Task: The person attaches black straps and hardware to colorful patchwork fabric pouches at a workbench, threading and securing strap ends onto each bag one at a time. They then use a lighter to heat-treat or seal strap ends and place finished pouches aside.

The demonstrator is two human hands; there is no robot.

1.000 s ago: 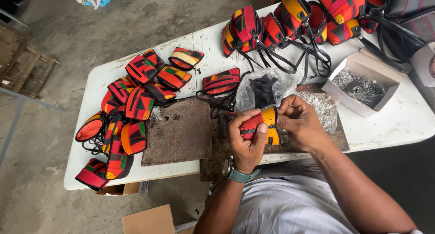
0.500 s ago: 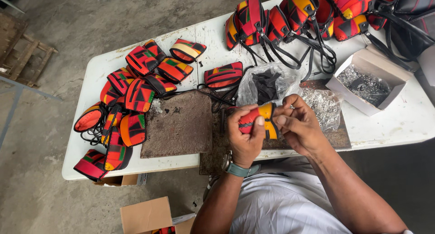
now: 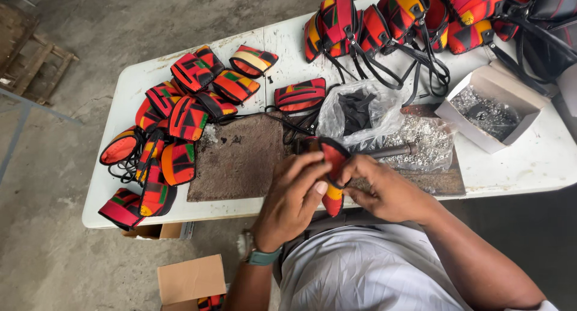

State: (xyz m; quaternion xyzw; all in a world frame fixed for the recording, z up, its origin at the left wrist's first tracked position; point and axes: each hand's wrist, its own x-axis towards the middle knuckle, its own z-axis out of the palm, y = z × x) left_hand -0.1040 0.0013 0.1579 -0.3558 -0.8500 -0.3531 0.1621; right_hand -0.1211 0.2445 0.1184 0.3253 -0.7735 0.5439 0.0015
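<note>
- Red-and-orange patterned pouch sits at lower centre, pinched between the left hand and right hand, fingers pressed onto it.
- Behind it: brown mat, clear bag of rivets, white box.
- Since the earlier frame, the pouch has turned more edge-on.
- Right fingertips are hidden behind the pouch.

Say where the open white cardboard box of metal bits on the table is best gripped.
Probably grip the white box by its two long outer walls, coming from above. It sits open-topped and level, holding loose metal parts, so lifting it upright should avoid spills; its raised flap looks flimsy.
</note>
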